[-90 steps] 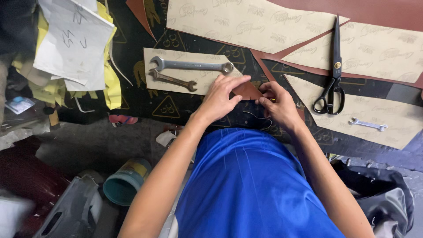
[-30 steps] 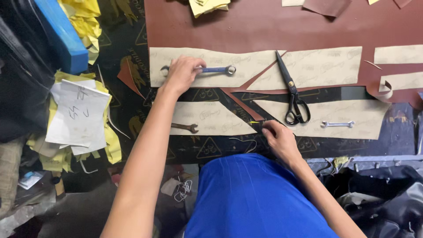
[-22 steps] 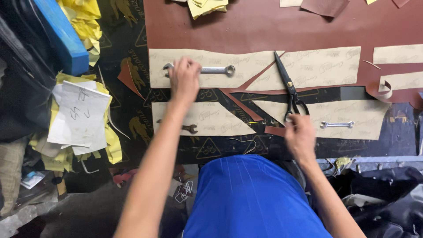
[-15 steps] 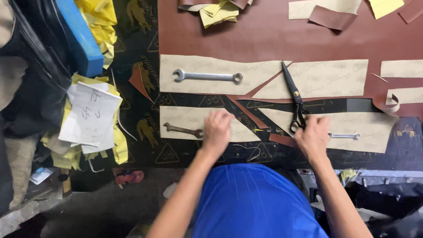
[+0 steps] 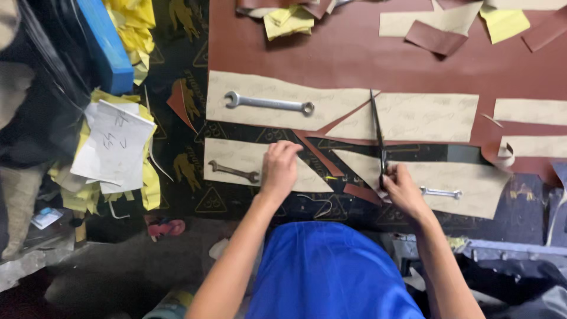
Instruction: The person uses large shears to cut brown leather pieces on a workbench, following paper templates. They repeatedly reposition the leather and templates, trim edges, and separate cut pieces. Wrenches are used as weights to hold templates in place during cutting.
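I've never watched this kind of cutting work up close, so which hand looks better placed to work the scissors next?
The right hand, most likely: it is already on the handles of the scissors, whose blades point away across the tan pattern pieces. The left hand lies flat on a tan pattern piece beside the dark wrench, apart from the scissors.

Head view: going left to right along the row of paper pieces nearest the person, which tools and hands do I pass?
Dark wrench → left hand → scissors held by right hand → small silver wrench.
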